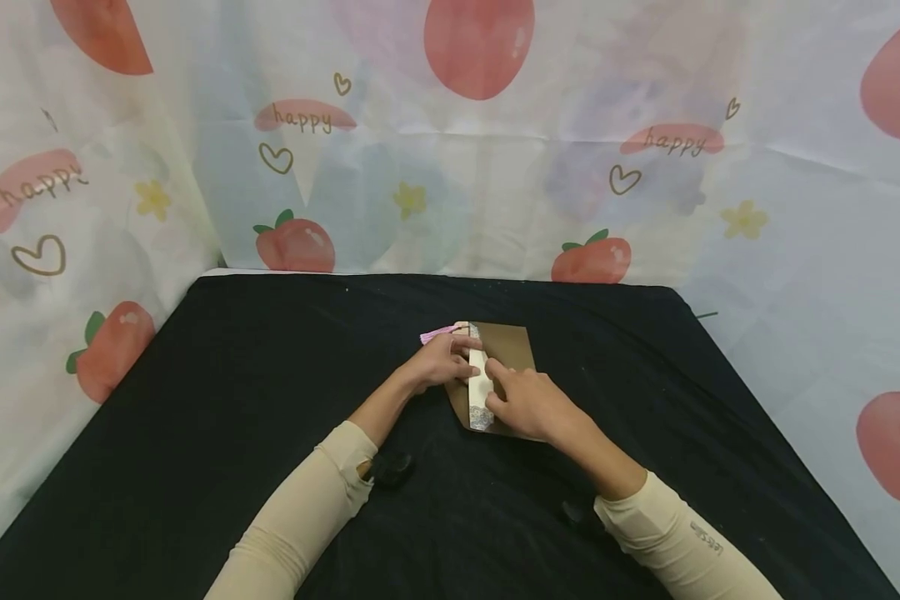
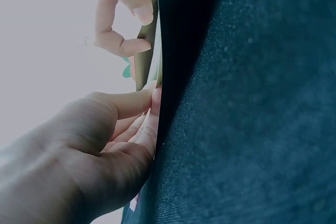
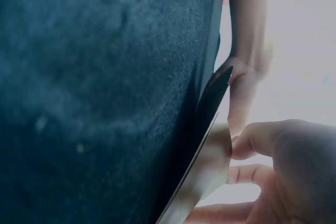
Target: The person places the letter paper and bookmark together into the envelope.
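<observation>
A flat brown kraft-paper envelope (image 1: 507,343) lies on the black cloth, with a pale strip like a bookmark (image 1: 480,390) lengthwise along its left part. The strip has grey lace-like patterned ends, and a pink tassel (image 1: 437,334) at its far end. My left hand (image 1: 441,364) pinches the strip's left side between thumb and fingers, as the left wrist view shows at a thin edge. From the right, my right hand (image 1: 534,402) holds the envelope near the strip with bent, spread fingertips. In the right wrist view the brown paper (image 3: 202,182) stands raised against these fingers. The exact grip underneath is hidden.
Black cloth (image 1: 217,433) covers the table under both forearms. A dark wrist device (image 1: 392,469) sits beneath the left wrist. Light curtains (image 1: 480,200) printed with peaches, hearts and "happy" hang behind and on both sides.
</observation>
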### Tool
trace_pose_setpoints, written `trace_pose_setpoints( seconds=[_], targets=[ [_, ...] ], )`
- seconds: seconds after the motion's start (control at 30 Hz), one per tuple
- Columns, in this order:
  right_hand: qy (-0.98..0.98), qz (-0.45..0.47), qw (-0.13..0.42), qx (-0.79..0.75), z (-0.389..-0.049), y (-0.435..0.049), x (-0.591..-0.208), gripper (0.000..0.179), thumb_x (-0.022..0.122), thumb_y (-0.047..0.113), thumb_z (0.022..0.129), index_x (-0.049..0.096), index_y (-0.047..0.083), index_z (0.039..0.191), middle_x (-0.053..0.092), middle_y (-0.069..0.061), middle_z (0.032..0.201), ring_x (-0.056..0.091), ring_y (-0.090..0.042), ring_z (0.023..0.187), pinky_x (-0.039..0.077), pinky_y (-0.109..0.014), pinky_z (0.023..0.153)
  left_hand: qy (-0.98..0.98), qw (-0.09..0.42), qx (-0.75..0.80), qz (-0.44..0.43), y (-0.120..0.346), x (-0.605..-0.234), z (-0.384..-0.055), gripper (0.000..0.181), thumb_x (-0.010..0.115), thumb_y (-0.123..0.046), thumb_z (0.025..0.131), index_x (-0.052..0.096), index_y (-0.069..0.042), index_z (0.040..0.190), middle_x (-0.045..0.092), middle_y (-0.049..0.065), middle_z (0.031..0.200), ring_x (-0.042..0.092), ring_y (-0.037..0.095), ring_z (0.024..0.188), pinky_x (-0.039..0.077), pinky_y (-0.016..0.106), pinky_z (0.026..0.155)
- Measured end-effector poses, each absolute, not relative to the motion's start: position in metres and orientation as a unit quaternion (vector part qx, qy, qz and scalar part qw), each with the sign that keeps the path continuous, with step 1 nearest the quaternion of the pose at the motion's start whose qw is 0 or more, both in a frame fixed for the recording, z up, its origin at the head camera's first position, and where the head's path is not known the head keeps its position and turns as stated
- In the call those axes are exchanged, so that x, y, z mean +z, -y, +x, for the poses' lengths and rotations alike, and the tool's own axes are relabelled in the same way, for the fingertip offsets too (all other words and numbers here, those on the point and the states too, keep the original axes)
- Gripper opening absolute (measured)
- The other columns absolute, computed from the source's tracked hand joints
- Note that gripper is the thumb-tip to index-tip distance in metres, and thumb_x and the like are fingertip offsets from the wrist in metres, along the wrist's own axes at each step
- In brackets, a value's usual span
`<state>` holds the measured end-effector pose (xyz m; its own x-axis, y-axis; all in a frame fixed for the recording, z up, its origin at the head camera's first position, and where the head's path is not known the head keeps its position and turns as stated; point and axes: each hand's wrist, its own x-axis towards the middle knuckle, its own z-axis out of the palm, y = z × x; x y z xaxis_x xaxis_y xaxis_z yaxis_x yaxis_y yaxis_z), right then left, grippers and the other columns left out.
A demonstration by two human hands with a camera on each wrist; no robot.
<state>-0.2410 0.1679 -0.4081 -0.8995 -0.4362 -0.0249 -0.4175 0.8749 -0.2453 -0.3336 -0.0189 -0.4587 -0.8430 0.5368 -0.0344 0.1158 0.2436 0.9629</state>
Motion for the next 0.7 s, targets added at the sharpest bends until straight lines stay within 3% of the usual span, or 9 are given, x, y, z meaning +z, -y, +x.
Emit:
trace_pose_setpoints(
  seconds=[0.7],
  targets=[
    [-0.968,-0.196,0.070,-0.138,-0.242,-0.168,-0.405,0.019,0.053,0.019,0.100,0.052,0.012,0.118,0.046,-0.005,0.066,0.047,-0.020,0.052,0.036,-0.034,0.048,-0.755,0.150,0.626,0.124,0.010,-0.458,-0.323,0.046,0.078,0.011,0.086,0.067,0.000,0.129,0.062,0.014,0.102,0.069,0.023,0.077,0.062,0.033,0.067]
  ],
)
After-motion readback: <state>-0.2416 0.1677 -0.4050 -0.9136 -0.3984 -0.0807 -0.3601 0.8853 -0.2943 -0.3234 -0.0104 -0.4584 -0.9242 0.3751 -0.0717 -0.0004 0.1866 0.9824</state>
